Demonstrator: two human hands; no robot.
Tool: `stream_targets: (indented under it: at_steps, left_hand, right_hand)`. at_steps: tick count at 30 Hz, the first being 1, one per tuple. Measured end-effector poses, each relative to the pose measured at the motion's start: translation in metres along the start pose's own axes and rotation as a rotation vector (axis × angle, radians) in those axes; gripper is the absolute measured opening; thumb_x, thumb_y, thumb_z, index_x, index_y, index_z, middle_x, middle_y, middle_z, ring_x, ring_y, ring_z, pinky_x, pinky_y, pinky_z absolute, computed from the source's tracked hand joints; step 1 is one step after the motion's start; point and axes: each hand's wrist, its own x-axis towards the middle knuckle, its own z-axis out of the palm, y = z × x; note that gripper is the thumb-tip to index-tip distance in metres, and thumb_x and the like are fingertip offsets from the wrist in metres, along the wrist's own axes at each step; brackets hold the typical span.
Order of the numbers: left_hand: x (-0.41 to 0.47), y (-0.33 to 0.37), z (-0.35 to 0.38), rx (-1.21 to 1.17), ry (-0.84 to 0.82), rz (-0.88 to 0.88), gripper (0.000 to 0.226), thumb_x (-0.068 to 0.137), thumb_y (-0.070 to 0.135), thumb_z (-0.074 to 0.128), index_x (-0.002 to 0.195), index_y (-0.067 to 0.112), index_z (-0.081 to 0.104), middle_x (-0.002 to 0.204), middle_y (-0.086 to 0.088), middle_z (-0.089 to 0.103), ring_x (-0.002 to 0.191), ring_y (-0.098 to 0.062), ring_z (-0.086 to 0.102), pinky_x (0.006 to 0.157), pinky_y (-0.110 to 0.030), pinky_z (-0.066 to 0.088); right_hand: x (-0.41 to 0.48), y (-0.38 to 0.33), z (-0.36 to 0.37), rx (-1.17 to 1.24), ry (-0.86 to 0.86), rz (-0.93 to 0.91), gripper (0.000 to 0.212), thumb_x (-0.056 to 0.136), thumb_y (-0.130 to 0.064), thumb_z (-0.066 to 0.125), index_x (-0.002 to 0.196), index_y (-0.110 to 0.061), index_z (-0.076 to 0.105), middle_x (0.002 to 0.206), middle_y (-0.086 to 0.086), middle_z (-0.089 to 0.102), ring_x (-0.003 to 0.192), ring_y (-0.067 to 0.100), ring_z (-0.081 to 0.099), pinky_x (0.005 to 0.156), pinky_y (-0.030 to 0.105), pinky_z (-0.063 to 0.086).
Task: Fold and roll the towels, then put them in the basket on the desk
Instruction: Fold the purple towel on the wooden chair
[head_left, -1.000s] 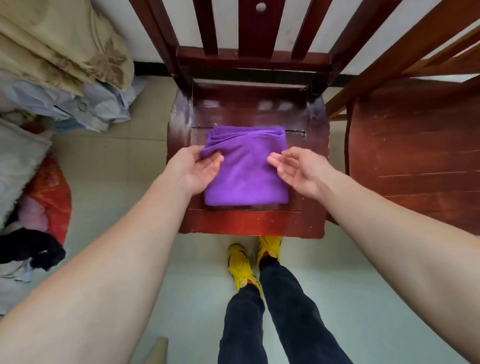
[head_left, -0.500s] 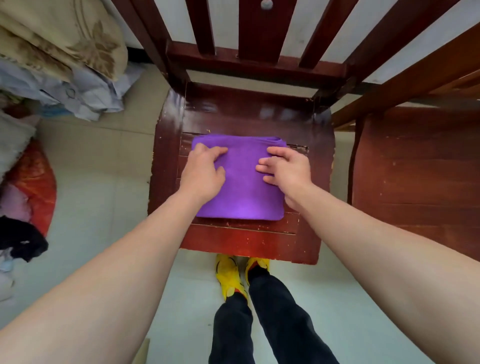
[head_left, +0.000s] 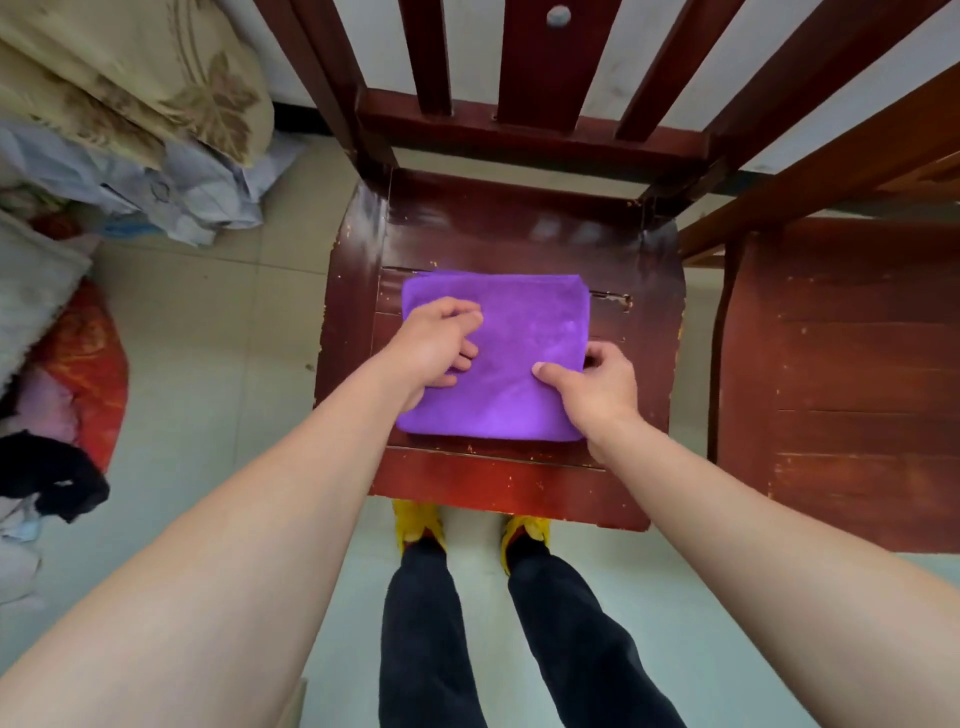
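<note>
towel folded, roll not yet begun
i see the purple towel (head_left: 519, 332) folded square mid chair seat (head_left: 519, 234). left hand (head_left: 436, 343) rests bent-fingered at its 9 o'clock, grip unclear; right hand (head_left: 597, 387) pinches the 4 o'clock edge. rolling and basketing remain.

the left forearm (head_left: 234, 545) is reaching from the lower left corner and the right forearm (head_left: 769, 525) from the lower right, both toward the middle of the frame. the left hand (head_left: 434, 343) is resting knuckles-up on the left part of the purple towel (head_left: 519, 322) with its fingers curled; whether they are gripping cloth is unclear. the right hand (head_left: 597, 387) is pinching the towel's right edge, thumb lying on top.
</note>
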Motion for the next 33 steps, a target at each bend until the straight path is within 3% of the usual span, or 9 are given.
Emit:
stream_targets:
  at_steps: [2,5,11,15,19,23,28,30,33]
  left_hand:
    - [-0.001,0.002,-0.004,-0.066,-0.066,-0.051,0.027,0.096,0.042,0.046,0.117,0.030,0.057,0.087,-0.004,0.063,0.077,-0.018,0.060,0.076,-0.035,0.050]
    - [-0.005,0.000,-0.008,-0.218,-0.093,-0.114,0.034,0.096,0.047,0.043,0.119,0.026,0.056,0.092,-0.007,0.064,0.084,-0.022,0.062,0.083,-0.041,0.049]
    - [-0.010,0.003,-0.065,-0.369,0.095,-0.070,0.026,0.098,0.038,0.043,0.104,0.017,0.057,0.080,-0.005,0.062,0.070,-0.018,0.060,0.065,-0.030,0.048]
    - [-0.013,-0.002,-0.113,-0.302,0.135,-0.055,0.019,0.098,0.033,0.045,0.096,0.019,0.057,0.076,-0.006,0.061,0.066,-0.018,0.059,0.059,-0.028,0.044]
    - [-0.013,-0.006,-0.132,-0.156,0.148,-0.035,0.010,0.094,0.016,0.049,0.091,0.014,0.059,0.071,-0.007,0.060,0.059,-0.018,0.057,0.055,-0.026,0.043]
    - [-0.018,-0.010,-0.117,-0.020,-0.036,-0.002,0.020,0.090,0.003,0.045,0.087,0.012,0.063,0.074,-0.009,0.063,0.060,-0.019,0.058,0.054,-0.024,0.045]
    - [-0.003,0.004,-0.075,0.175,-0.251,0.043,0.028,0.090,-0.001,0.047,0.108,0.012,0.065,0.085,-0.007,0.060,0.065,-0.015,0.053,0.055,-0.023,0.043]
    - [0.004,0.011,-0.060,0.274,-0.304,0.071,0.035,0.090,-0.002,0.046,0.118,0.013,0.062,0.087,-0.009,0.055,0.062,-0.014,0.047,0.053,-0.022,0.038]
    - [0.010,0.019,-0.042,0.429,-0.398,0.094,0.042,0.092,-0.001,0.041,0.125,0.018,0.058,0.084,-0.009,0.057,0.061,-0.015,0.049,0.053,-0.022,0.037]
  right_hand:
    - [-0.008,-0.011,-0.005,-0.068,0.016,-0.111,0.042,0.065,-0.036,0.078,0.098,-0.029,0.054,0.095,-0.005,0.069,0.086,0.021,0.065,0.080,0.040,0.053]
    - [-0.029,-0.031,-0.013,-0.373,0.074,-0.291,0.038,0.079,-0.029,0.068,0.109,-0.025,0.044,0.099,0.000,0.066,0.088,0.029,0.060,0.070,0.032,0.038]
    - [-0.067,-0.063,0.010,-0.694,0.026,-0.523,0.046,0.085,-0.035,0.061,0.124,-0.025,0.037,0.119,0.001,0.056,0.097,0.035,0.062,0.068,0.036,0.036]
    - [-0.079,-0.063,0.044,-0.849,-0.009,-0.595,0.046,0.086,-0.033,0.059,0.126,-0.023,0.040,0.117,0.004,0.050,0.094,0.031,0.062,0.065,0.036,0.041]
    - [-0.079,-0.059,0.068,-0.789,-0.067,-0.481,0.041,0.086,-0.026,0.059,0.124,-0.023,0.042,0.116,0.006,0.051,0.095,0.036,0.062,0.072,0.039,0.046]
    - [-0.065,-0.052,0.059,-0.603,0.029,-0.382,0.038,0.085,-0.029,0.062,0.119,-0.023,0.048,0.117,0.004,0.056,0.098,0.036,0.061,0.075,0.039,0.045]
    - [-0.034,-0.037,0.024,-0.322,0.195,-0.150,0.034,0.086,-0.034,0.066,0.116,-0.022,0.055,0.110,0.002,0.066,0.103,0.030,0.062,0.084,0.038,0.048]
    - [-0.027,-0.032,0.016,-0.280,0.222,-0.056,0.046,0.085,-0.041,0.067,0.124,-0.022,0.051,0.116,0.002,0.065,0.109,0.029,0.060,0.087,0.038,0.046]
    - [-0.026,-0.024,0.014,-0.372,0.163,0.055,0.083,0.067,-0.062,0.074,0.134,-0.027,0.040,0.127,0.001,0.057,0.117,0.028,0.056,0.091,0.041,0.045]
